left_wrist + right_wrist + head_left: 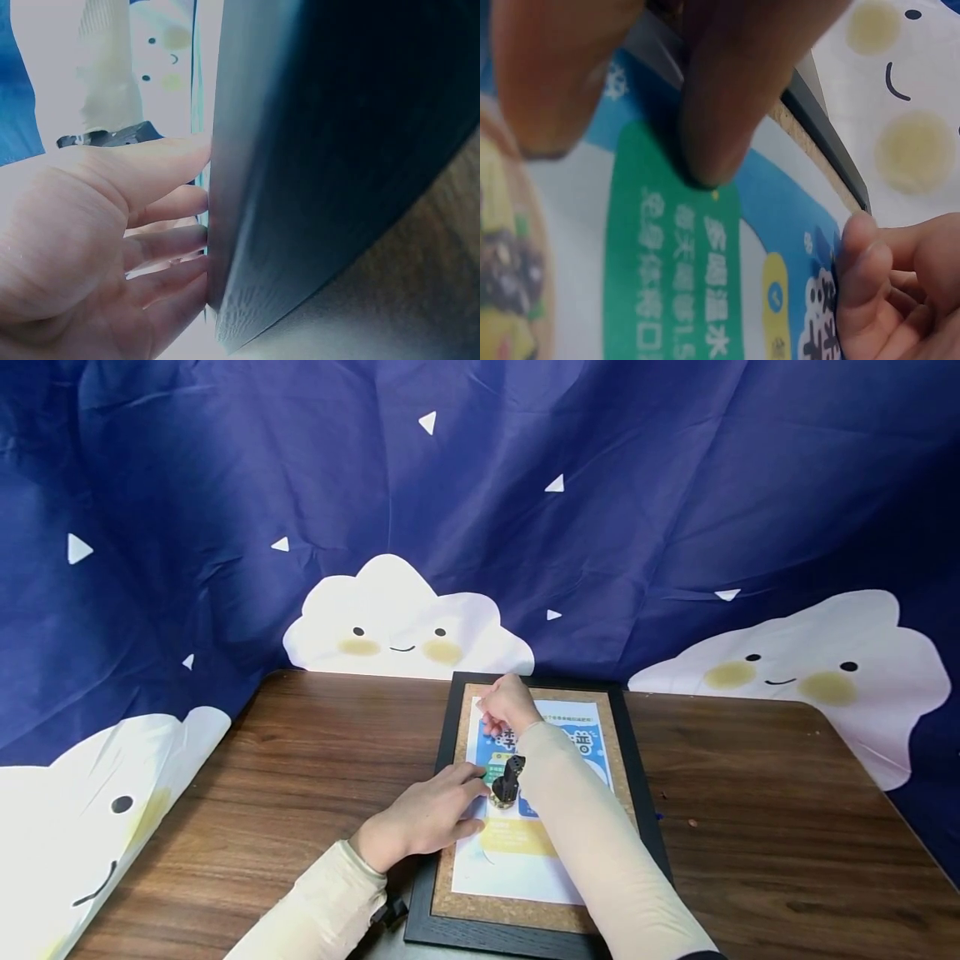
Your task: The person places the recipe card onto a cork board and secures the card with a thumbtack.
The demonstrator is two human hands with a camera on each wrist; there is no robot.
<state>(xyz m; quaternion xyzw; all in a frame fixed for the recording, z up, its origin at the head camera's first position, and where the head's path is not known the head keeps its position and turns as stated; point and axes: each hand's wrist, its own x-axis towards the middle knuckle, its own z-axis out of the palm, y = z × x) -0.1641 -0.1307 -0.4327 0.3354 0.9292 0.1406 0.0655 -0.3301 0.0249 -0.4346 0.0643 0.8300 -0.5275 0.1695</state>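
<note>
A printed poster (517, 872) lies on a cork board (480, 906) with a black frame (637, 785). My left hand (431, 814) reaches over the frame's left side, its spread fingers resting on the poster's left part. In the right wrist view, two of those left fingers (724, 127) touch the paper by a green printed panel. Farther up, my right hand (510, 703) has its fingers curled at the poster's top left corner. Its thumb and fingertips come together there (866, 251); I cannot tell whether something small is between them. From the left wrist, the frame's side hides the poster.
The board stands on a brown wooden table (345, 735). Right of the frame lie a tiny blue piece (660, 816) and a tiny pinkish piece (692, 822). A dark blue curtain (480, 485) with printed clouds hangs behind the table. My right forearm crosses above the poster.
</note>
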